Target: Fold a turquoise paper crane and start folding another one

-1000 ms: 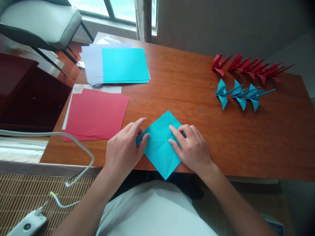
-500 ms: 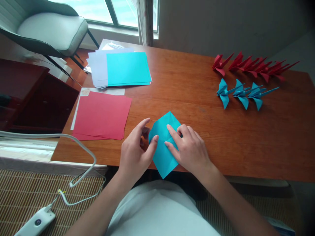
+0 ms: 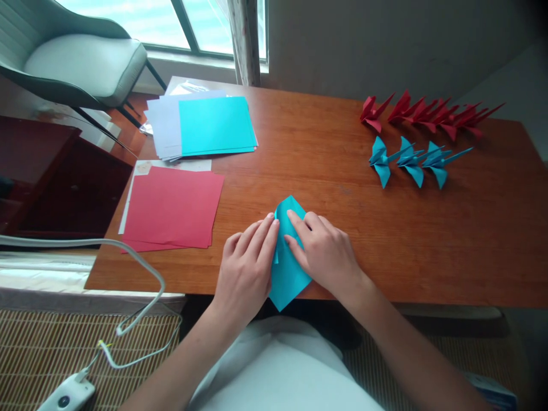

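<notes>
A turquoise folded paper point(image 3: 286, 275) lies at the near edge of the wooden table point(image 3: 325, 171), its lower tip hanging over the edge. My left hand point(image 3: 247, 268) lies flat on the paper's left side, fingers stretched out together and pressing a flap inward. My right hand point(image 3: 326, 251) rests on the paper's right side, with the index finger pointing at the middle crease and pressing down. Only the paper's top corner and bottom part show between the two hands.
A stack of red sheets point(image 3: 171, 208) lies at the left, a stack of turquoise and white sheets point(image 3: 201, 125) behind it. Several red paper cranes point(image 3: 423, 111) and three blue paper cranes point(image 3: 411, 160) stand at the back right. A chair point(image 3: 77, 63) stands beyond the table's left end.
My left hand has folded the paper's left corner inward toward the middle crease and now lies flat on it. The visible paper has narrowed. My right hand stays pressing the centre.
</notes>
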Available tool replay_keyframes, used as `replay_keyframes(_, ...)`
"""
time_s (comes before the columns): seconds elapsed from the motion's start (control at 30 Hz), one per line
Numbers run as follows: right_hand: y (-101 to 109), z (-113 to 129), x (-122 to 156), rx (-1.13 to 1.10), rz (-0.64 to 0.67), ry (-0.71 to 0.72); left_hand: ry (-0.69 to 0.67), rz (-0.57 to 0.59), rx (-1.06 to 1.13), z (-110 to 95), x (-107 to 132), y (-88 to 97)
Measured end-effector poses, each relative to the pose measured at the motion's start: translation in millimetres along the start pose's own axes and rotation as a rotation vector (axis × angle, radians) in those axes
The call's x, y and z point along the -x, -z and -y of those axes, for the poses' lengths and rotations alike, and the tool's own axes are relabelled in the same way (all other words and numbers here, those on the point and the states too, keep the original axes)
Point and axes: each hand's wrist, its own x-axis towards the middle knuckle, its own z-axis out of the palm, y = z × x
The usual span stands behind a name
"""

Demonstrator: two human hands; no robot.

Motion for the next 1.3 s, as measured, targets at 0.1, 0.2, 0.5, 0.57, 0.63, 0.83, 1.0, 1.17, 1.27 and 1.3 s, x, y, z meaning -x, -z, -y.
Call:
replay_keyframes(0.1,4,0,-8,-0.002,0.038,-0.024,-0.044,0.027,-0.007,1,0,0.8)
replay_keyframes(0.2,6,-2,-13,-0.019,0.058,-0.037,-0.073,0.051,-0.006,3,0,1.3)
replay_keyframes(0.5,4,-4,-10,-0.010,0.058,0.000,-0.201,0.070,-0.031,11,1,-2.1)
replay_keyframes(0.57,4,-4,-9,-0.002,0.051,-0.001,-0.222,0.083,-0.020,13,1,-1.7)
replay_keyframes(0.63,4,-4,-9,-0.002,0.043,0.000,-0.240,0.091,-0.005,14,0,-0.8)
replay_keyframes(0.83,-1,-5,-6,0.005,0.008,0.011,-0.273,0.143,0.050,18,0,2.8)
replay_keyframes(1.0,-2,-5,-6,0.021,-0.004,0.016,-0.300,0.175,0.067,20,0,3.7)
replay_keyframes(1.17,1,-4,-8,0.027,0.037,0.001,-0.324,0.189,0.063,23,0,5.4)
replay_keyframes(1.27,1,-3,-9,0.017,0.046,-0.008,-0.327,0.195,0.060,23,0,6.4)
replay_keyframes(1.3,1,-3,-9,0.016,0.047,-0.010,-0.328,0.198,0.059,23,-1,6.5)
